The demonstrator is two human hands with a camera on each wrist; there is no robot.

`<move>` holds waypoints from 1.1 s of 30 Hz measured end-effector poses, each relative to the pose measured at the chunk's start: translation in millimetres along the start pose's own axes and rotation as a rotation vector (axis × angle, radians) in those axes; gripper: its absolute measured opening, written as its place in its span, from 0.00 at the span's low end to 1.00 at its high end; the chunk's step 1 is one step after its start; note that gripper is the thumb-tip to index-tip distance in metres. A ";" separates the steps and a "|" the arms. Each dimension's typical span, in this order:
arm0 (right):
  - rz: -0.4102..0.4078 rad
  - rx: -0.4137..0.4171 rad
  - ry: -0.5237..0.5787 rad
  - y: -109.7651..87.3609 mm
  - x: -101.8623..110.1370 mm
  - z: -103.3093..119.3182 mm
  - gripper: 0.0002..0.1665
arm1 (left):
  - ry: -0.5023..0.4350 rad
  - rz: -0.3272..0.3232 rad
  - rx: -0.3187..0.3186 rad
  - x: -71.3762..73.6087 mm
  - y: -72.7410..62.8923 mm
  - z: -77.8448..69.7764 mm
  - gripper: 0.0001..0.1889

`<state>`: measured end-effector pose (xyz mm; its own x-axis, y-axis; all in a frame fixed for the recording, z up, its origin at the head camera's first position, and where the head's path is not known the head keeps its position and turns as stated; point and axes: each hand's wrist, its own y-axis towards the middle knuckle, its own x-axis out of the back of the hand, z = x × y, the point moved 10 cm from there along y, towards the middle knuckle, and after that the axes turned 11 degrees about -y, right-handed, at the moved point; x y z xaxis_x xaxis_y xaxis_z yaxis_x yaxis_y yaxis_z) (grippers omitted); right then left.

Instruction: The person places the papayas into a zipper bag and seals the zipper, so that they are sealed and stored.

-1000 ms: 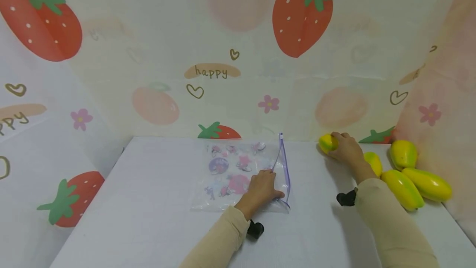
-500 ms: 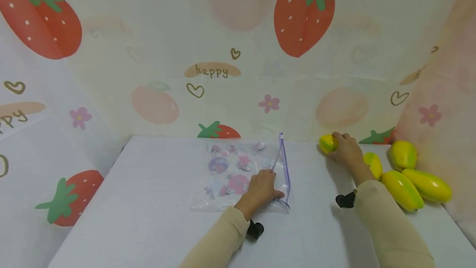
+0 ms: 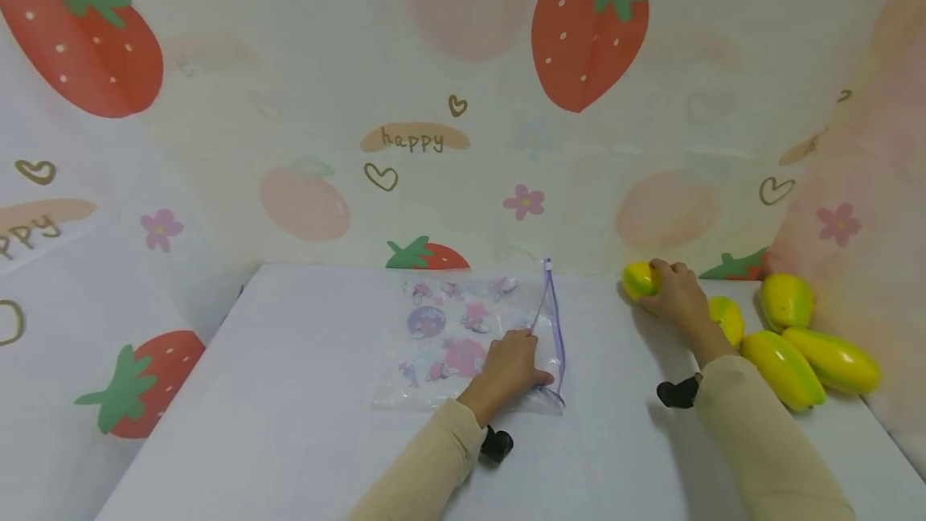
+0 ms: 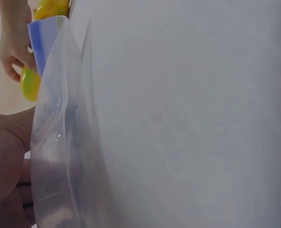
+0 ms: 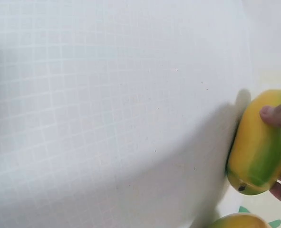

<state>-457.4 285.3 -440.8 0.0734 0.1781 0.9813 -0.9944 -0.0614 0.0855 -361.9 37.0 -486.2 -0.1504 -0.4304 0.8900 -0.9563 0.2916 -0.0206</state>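
Observation:
In the head view, a clear zip bag (image 3: 434, 344) with pink and purple prints lies flat, its purple zip edge on the right. My left hand (image 3: 506, 368) is at that edge, holding the film, with the thumb out to the right. From the left wrist, the bag's film (image 4: 54, 156) stands up and partly covers the fingers. At the back right, my right hand (image 3: 676, 292) grips a yellow-green mango (image 3: 640, 281). The right wrist view shows the thumb on one side of this mango (image 5: 259, 142) and fingers on the other; it sits at the white surface.
Several more yellow-green mangoes lie at the right, among them one by the back corner (image 3: 786, 301), and two long ones in front. The white table (image 3: 289, 424) meets a strawberry-print backdrop (image 3: 448, 199) behind and at both sides.

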 end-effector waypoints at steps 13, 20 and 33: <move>-0.053 0.066 0.114 -13.9 14.5 16.2 0.43 | -0.028 0.047 0.022 -0.8 3.7 4.8 0.34; 0.016 0.087 0.191 -24.8 4.2 24.5 0.43 | -0.056 0.061 -0.006 -3.7 4.1 7.4 0.31; 0.050 0.152 0.266 -39.9 1.1 54.0 0.41 | -0.109 0.014 -0.052 3.9 4.7 4.4 0.22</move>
<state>-413.6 234.9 -433.9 -0.0174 0.4204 0.9072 -0.9722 -0.2190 0.0828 -368.2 32.9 -484.9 -0.1930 -0.5153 0.8350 -0.9400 0.3411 -0.0067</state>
